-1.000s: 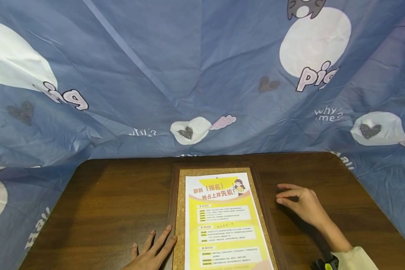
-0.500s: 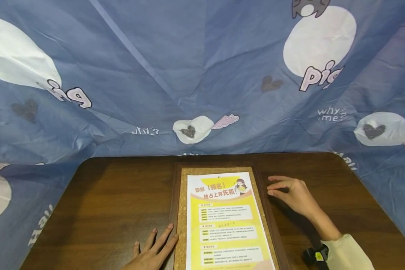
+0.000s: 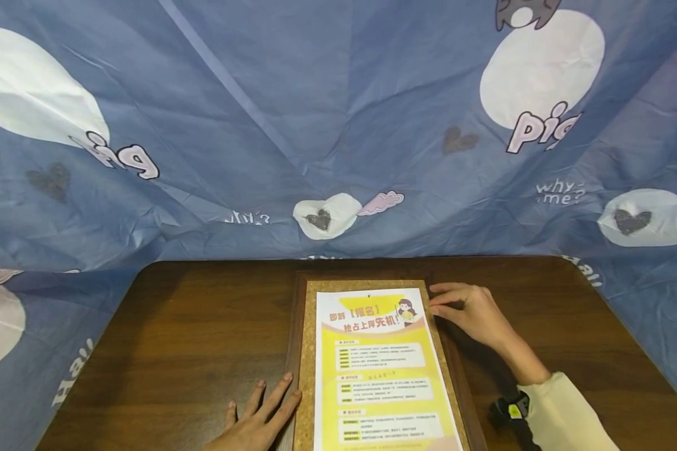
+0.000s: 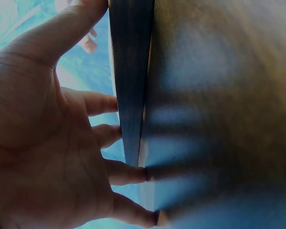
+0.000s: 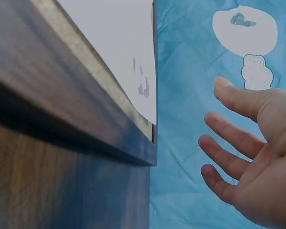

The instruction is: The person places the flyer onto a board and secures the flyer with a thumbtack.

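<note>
A framed cork board (image 3: 308, 351) lies on the table, bearing a yellow and white printed poster (image 3: 383, 369). A small dark pin (image 3: 369, 296) shows at the poster's top. My left hand (image 3: 254, 419) has its fingers spread at the board's left side; in the left wrist view some fingertips touch the board's frame (image 4: 129, 71) and others rest on the table. By the upper right side of the board is my right hand (image 3: 474, 313), thumb and fingers near the frame. The right wrist view shows that hand (image 5: 262, 157) with loosely bent fingers and nothing between them.
The dark wooden table (image 3: 203, 326) has rounded far corners. Behind it hangs a blue printed cloth (image 3: 259, 94). A black wrist device (image 3: 508, 410) with a yellow-green patch sits by the right sleeve (image 3: 564, 413).
My right hand has moved left and farther up, from over the table to the board's upper right edge. The left hand stays beside the board. The head view has shifted slightly.
</note>
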{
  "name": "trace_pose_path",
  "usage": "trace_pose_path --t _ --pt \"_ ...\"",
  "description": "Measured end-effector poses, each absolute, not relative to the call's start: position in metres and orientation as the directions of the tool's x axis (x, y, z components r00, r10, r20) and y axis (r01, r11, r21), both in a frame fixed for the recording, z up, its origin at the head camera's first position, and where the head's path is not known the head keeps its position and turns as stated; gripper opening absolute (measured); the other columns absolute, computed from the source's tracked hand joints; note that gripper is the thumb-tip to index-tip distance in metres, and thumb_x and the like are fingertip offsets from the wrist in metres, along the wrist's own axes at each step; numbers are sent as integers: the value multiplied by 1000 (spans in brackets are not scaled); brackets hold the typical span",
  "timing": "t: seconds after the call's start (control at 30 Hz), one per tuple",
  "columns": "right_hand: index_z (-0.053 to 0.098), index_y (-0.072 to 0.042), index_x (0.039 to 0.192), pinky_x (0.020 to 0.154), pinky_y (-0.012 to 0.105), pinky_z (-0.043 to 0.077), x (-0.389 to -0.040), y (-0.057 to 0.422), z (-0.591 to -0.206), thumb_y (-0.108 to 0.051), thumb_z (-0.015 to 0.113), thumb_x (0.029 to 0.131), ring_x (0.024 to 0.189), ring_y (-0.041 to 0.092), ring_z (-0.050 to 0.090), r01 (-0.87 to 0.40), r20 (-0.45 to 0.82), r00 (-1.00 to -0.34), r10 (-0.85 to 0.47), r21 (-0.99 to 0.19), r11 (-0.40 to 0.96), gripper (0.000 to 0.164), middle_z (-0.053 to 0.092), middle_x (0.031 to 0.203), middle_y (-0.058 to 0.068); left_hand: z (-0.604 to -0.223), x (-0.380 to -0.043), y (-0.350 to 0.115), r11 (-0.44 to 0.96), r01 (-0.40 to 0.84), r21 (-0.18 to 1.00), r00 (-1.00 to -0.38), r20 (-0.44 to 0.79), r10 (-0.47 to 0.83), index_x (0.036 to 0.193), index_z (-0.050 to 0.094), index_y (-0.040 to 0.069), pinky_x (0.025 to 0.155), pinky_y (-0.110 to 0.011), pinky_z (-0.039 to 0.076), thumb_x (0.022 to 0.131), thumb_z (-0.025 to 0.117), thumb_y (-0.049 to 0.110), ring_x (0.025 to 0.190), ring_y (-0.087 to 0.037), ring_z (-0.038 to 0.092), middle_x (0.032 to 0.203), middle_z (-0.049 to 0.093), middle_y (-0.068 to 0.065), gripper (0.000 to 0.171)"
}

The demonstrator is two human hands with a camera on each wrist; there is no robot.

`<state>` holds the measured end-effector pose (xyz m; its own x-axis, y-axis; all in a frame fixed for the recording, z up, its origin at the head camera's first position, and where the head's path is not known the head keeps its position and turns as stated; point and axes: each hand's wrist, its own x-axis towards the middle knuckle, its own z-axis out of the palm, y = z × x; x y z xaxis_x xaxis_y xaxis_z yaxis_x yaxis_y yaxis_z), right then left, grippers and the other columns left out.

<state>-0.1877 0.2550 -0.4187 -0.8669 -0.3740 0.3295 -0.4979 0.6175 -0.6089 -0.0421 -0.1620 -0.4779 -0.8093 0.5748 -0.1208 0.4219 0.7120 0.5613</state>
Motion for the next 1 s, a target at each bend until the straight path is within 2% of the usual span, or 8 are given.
trace_pose_path --t 0.07,0.13,0.33,0.47,0.83,1.0 --pt "79 -2 96 82 51 54 -190 252 -417 0 79 81 106 37 65 -494 323 -869 -375 -614 615 16 67 119 20 -478 -42 -162 711 426 560 -810 -115 575 158 23 16 75 -91 16 86 62 66 132 -65 24 161 -15 14 96" --pt "79 -2 96 83 52 54 -192 248 -415 0 79 81 107 37 65 -493 321 -870 -375 -616 615 15 68 119 20 -478 -41 -163 713 430 554 -811 -110 574 158 24 16 74 -91 17 86 62 66 132 -65 24 161 -15 14 96" --pt "80 -3 96 81 48 55 -199 237 -411 -1 79 81 104 34 67 -509 330 -860 -390 -615 603 15 68 117 19 -476 -41 -162 723 425 544 -813 -122 570 157 25 14 75 -91 17 84 63 67 132 -64 24 165 2 -6 98" --pt "79 -2 97 79 49 56 -202 231 -409 -1 79 82 102 34 67 -523 330 -851 -409 -614 592 15 68 118 18 -475 -42 -161 723 416 552 -812 -131 568 157 26 13 75 -91 17 85 63 67 133 -64 23 164 8 -13 98" --pt "80 -4 94 77 46 56 -211 213 -403 -3 80 81 103 32 67 -545 348 -836 -424 -609 576 13 70 114 16 -475 -42 -161 719 426 549 -809 -124 574 157 25 14 75 -91 17 84 63 68 133 -65 23 164 8 -13 99" --pt "80 -4 94 74 44 53 -214 205 -401 -6 80 82 101 30 68 -542 339 -838 -428 -610 578 12 71 113 15 -477 -41 -161 722 426 546 -812 -121 571 157 25 13 76 -91 17 84 62 69 133 -64 23 165 0 -4 99"
